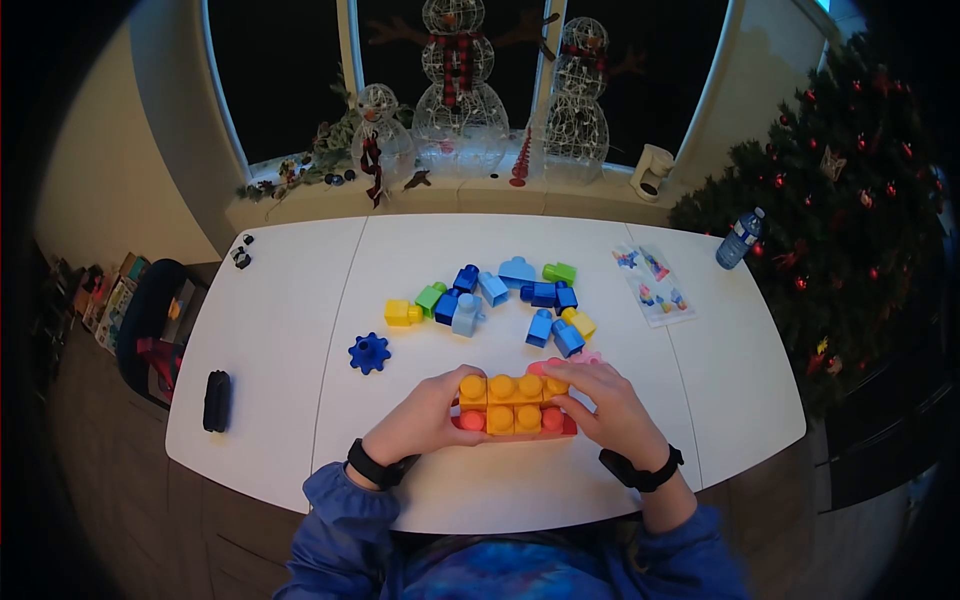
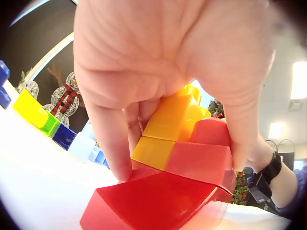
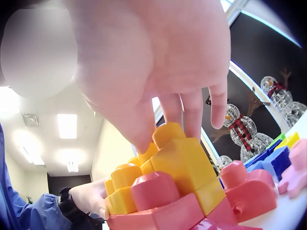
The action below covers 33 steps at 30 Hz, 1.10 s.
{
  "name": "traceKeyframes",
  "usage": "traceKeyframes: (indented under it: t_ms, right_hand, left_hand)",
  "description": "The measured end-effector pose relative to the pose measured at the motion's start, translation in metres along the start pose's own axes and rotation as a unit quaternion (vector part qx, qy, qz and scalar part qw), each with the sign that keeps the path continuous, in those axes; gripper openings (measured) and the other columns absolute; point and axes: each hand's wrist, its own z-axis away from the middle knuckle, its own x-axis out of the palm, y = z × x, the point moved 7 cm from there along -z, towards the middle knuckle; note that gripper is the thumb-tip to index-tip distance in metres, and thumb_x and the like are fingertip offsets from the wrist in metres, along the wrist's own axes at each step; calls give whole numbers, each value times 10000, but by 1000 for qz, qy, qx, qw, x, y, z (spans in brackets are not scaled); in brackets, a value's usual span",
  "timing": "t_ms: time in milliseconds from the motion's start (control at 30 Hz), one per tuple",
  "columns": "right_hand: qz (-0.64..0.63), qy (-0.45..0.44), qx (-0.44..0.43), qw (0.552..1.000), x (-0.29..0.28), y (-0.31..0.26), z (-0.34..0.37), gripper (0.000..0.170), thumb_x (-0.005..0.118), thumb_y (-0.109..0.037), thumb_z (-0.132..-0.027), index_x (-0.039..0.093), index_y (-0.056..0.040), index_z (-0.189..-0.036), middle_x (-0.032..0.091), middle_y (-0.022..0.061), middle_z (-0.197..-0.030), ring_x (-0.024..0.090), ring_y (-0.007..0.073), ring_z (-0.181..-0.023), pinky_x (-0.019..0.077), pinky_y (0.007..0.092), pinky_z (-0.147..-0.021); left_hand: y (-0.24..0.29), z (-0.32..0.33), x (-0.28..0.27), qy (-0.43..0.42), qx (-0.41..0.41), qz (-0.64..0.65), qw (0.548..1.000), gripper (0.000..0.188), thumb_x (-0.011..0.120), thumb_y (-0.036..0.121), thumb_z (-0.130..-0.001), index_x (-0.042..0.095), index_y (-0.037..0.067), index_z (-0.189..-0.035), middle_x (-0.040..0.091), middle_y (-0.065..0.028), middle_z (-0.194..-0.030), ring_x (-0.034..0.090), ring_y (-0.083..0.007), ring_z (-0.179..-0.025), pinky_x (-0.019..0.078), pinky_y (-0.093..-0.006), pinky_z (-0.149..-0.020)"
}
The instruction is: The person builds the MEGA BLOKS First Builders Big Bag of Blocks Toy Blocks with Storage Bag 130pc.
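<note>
A layered stack of toy building blocks stands near the table's front edge, with yellow blocks (image 1: 515, 388) on top of red blocks (image 2: 158, 196). My left hand (image 1: 428, 410) grips the stack's left end, the thumb against a red block on the near side and the fingers reaching round the back. At the right end, my right hand (image 1: 618, 408) pinches a tall yellow block (image 3: 184, 160) between thumb and fingers. Beside the stack, partly behind the right hand, lie a rounded red block (image 3: 252, 194) and a pink toothed piece (image 3: 294, 170).
Blue, green and yellow blocks (image 1: 517, 270) lie in an arc across the table's middle. A dark blue gear (image 1: 369, 353) sits left of them, and a black case (image 1: 216, 401) lies farther left. Picture sheets (image 1: 655, 285) and a water bottle (image 1: 740, 240) are at the back right.
</note>
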Motion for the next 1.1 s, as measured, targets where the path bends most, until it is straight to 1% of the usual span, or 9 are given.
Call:
traceKeyframes:
  t_ms: [100,200,300,400,500,600,800,1000,1100]
  right_hand:
    - [-32,20,10,999,3,4,3,364,722,-72,-932,690,-74,-1294,731,119,-1246,675,324,-1183,525,416,-1002]
    - [-31,23,11,999,3,3,2,360,721,-75,-936,688,-64,-1294,733,125,-1236,679,331,-1177,532,417,-998]
    - [-41,10,22,999,4,5,2,355,720,-77,-939,688,-59,-1292,731,129,-1243,678,329,-1181,531,416,-1002]
    - [-59,8,22,998,5,8,3,351,719,-79,-942,687,-54,-1290,730,132,-1248,681,331,-1176,534,414,-1002]
    - [-57,5,21,998,3,7,2,345,717,-80,-945,687,-52,-1287,731,133,-1247,685,330,-1166,539,410,-998]
    - [-61,6,17,998,3,7,2,345,717,-76,-944,687,-50,-1286,731,135,-1246,690,328,-1158,543,408,-993]
    - [-60,16,6,998,3,6,2,348,721,-69,-939,687,-52,-1285,733,131,-1237,693,328,-1149,548,409,-989]
    - [-54,11,8,998,5,9,3,360,731,-64,-928,690,-54,-1286,735,131,-1230,697,329,-1135,552,409,-981]
    - [-59,13,9,998,5,9,3,365,732,-62,-926,690,-54,-1289,735,131,-1230,698,327,-1131,553,409,-979]
  left_hand:
    - [-1,-3,-9,-89,-22,15,996,628,894,169,-805,555,20,-1313,701,-134,-1176,700,-281,-1114,567,-353,-947]
    - [-34,-18,-34,-74,-75,111,988,601,874,217,-843,565,14,-1317,685,-118,-1210,696,-254,-1082,581,-365,-885]
    - [-58,-54,-59,57,-89,-57,993,575,857,279,-859,583,12,-1288,682,-144,-1167,697,-258,-983,577,-367,-819]
    - [-56,-77,-54,132,-37,-222,965,540,839,308,-859,594,11,-1238,686,-177,-1072,691,-312,-921,566,-390,-795]
    - [-64,-92,-45,116,-83,-291,946,505,842,287,-837,603,14,-1189,683,-201,-1009,683,-375,-925,562,-418,-819]
    - [-75,-99,-42,130,-72,-317,937,477,841,250,-808,610,14,-1152,686,-201,-1005,675,-398,-925,554,-450,-819]
    - [-66,-91,-43,71,-28,-296,952,441,804,156,-751,598,15,-1114,665,-197,-997,672,-397,-920,568,-446,-823]
    - [-6,-42,-81,166,-23,-87,982,456,797,50,-777,609,22,-1191,672,-113,-991,682,-234,-901,563,-331,-813]
    - [25,-3,-83,213,47,-41,975,509,796,-9,-791,600,30,-1259,680,-107,-1037,682,-208,-969,562,-329,-859]
